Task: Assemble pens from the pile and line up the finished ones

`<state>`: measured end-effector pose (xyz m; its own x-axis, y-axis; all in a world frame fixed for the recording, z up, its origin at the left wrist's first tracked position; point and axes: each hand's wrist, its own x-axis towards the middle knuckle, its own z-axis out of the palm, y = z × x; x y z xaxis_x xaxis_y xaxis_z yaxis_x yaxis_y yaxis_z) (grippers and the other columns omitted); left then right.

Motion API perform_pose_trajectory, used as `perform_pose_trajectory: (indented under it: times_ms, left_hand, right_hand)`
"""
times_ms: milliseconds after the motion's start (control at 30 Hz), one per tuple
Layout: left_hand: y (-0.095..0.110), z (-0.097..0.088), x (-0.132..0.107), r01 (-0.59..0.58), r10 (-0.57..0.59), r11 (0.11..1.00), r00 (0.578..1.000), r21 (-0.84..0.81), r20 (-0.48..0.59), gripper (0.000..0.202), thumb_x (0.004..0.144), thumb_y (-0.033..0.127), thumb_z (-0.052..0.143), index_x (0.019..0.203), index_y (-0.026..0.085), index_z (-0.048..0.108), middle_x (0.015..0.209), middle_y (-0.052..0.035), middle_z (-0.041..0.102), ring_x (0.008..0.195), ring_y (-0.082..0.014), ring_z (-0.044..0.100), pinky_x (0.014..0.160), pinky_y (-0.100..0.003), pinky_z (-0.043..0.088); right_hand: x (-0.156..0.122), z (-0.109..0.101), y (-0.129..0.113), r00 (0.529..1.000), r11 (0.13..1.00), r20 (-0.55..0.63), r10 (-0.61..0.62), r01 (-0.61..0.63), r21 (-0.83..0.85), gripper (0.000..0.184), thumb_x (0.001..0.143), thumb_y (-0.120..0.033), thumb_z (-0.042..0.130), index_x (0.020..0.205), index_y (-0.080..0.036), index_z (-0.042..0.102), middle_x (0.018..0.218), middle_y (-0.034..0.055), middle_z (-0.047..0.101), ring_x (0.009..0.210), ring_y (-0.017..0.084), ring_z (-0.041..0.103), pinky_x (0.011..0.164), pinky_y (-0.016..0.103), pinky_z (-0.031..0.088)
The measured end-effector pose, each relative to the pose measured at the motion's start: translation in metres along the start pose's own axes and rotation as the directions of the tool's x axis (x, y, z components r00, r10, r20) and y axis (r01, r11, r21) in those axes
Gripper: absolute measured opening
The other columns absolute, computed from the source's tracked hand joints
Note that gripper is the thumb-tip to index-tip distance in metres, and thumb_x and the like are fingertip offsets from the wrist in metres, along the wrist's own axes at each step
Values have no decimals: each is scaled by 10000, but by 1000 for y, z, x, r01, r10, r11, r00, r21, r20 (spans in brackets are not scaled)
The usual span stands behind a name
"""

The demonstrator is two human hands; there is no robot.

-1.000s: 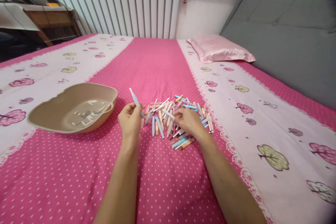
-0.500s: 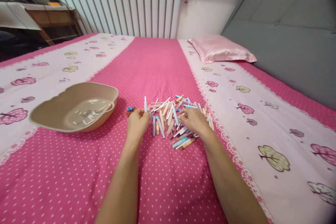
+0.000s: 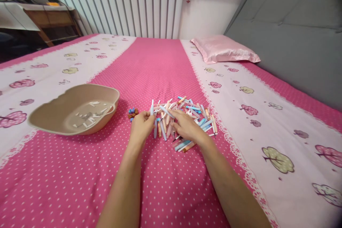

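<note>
My left hand is closed on a pale blue pen, which points upward from between thumb and fingers. My right hand is bent over the pile with its fingertips at the end of another pale pen, slanted toward the left hand. Below and around both hands spreads a loose heap of pens and pen parts in pale blue, peach, white and lilac. The right fingers partly hide the middle of it. Small brown and blue pieces lie just beyond my left hand.
A beige basin stands on the left, with several short white sticks on its bottom. Everything rests on a pink dotted bedspread. A pink pillow lies at the far right before a grey headboard. A white radiator lines the wall.
My right hand has moved left from the right part of the pile, now with a pale pen at its fingertips. My left hand, still holding its pen, has shifted slightly right.
</note>
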<state>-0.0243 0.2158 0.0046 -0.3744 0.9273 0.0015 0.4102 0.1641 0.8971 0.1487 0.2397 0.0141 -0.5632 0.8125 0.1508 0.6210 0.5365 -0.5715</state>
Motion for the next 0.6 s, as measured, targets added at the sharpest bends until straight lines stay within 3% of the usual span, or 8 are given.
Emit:
perform_pose_trajectory:
  times_ms: [167,300,467,600]
  left_hand:
    - [0,0,1,10,-10,999,1000,-41,14,207,643,310,510,701,148,625,666,-54,672,556,-175,601,587,-277,456]
    - [0,0,1,12,-12,997,1000,-75,5,187,627,300,526,691,149,618,682,-62,685,568,-176,613,587,-273,467]
    - [3,-1,-1,15,-14,996,1000,-83,12,185,623,296,524,687,147,614,696,-70,690,547,-179,613,556,-274,461]
    - [8,-1,-3,19,-16,990,1000,-142,19,161,609,284,537,671,155,610,646,-52,678,557,-179,613,547,-262,452]
  right_hand:
    - [-1,5,-5,997,999,70,-45,45,2,565,795,-59,456,1354,-140,443,1435,119,384,1308,207,371,1068,342,298]
    - [-4,0,-10,989,997,141,-50,57,-45,447,794,-79,490,1216,-192,586,1381,79,462,1259,213,438,1036,339,339]
    - [-8,-11,-13,995,996,98,19,-10,-87,327,835,-129,490,1114,-188,650,1178,81,613,1088,202,564,947,325,403]
    - [-16,-33,-6,996,994,0,88,-88,-71,348,830,-167,519,1158,-220,623,1195,53,621,1107,191,556,960,307,390]
